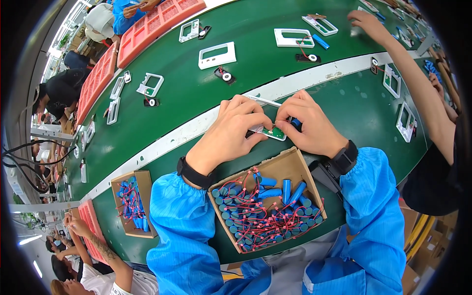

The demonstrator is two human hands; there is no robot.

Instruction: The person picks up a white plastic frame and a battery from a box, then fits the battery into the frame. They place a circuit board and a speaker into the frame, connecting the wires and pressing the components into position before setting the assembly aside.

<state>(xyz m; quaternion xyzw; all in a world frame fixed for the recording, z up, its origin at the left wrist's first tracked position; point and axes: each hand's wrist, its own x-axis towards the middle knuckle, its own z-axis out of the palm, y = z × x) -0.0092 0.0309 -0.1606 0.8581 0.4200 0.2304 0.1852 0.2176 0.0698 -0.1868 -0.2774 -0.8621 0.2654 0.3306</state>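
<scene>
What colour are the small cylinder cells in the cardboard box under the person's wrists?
The cells are blue, with red wires, seen clearly in the head view.

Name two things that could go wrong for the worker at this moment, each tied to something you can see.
1. Both hands, left hand and right hand, pinch a small green circuit board with a blue cell; a slip of grip might strain its thin leads.
2. The cardboard box of cells with red wires sits under the forearms; a sleeve could snag the wires.

Battery box (pixel 290 160) blocks near side; belt (pixel 196 93) beyond open.
</scene>
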